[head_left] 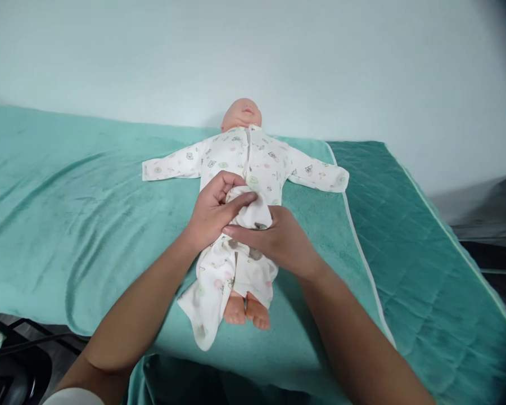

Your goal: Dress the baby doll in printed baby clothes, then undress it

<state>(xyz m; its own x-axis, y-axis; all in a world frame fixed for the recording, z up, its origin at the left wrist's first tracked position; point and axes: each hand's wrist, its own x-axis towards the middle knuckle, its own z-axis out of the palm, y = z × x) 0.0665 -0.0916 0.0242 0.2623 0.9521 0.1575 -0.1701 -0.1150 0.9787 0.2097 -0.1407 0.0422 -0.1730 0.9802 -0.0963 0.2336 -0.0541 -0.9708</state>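
Note:
A baby doll (242, 115) lies on its back, its head toward the wall and its bare feet toward me. It wears a white printed baby outfit (266, 154) with both sleeves stretched out sideways. Over the doll's middle, my left hand (219, 205) pinches a bunched part of the white cloth between thumb and fingers. My right hand (278, 239) grips the same bunch from the other side, its thumb pointing left. One loose leg of the outfit (206, 304) hangs to the left of the feet. My hands hide the doll's waist.
A light green blanket (67, 225) covers the bed, with folds at the left. To the right, a darker quilted cover (409, 270) shows past the blanket's white edge. A white wall (253, 50) stands behind. Black objects (21, 360) are on the floor at lower left.

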